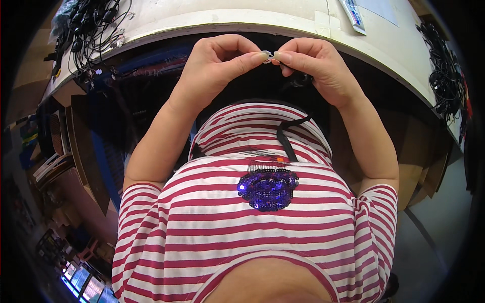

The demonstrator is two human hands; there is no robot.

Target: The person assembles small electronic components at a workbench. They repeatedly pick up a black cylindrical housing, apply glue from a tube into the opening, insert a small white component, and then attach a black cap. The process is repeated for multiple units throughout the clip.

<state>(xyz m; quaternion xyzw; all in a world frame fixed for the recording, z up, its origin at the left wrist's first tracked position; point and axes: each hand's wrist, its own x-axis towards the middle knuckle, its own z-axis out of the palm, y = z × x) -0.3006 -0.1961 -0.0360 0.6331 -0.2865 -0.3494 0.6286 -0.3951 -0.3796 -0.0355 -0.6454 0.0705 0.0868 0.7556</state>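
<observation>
My left hand (pixel 222 63) and my right hand (pixel 318 63) meet in front of the table's near edge, each closed in a pinch of thumb and forefinger. Between the fingertips is a small whitish loop-like piece (pixel 268 56), gripped from both sides. It is too small to tell its kind, and the fingers partly cover it. A black cable end (pixel 302 80) shows just below my right hand's fingers. Whether that hand also holds it, I cannot tell against the dark background.
The white table (pixel 212 17) curves across the top. Tangled black cables (pixel 91 25) lie at its left, and another black cable bundle (pixel 442 76) at its right edge. A white and blue tube (pixel 353 17) lies at the back right. Cardboard (pixel 83 136) stands at lower left.
</observation>
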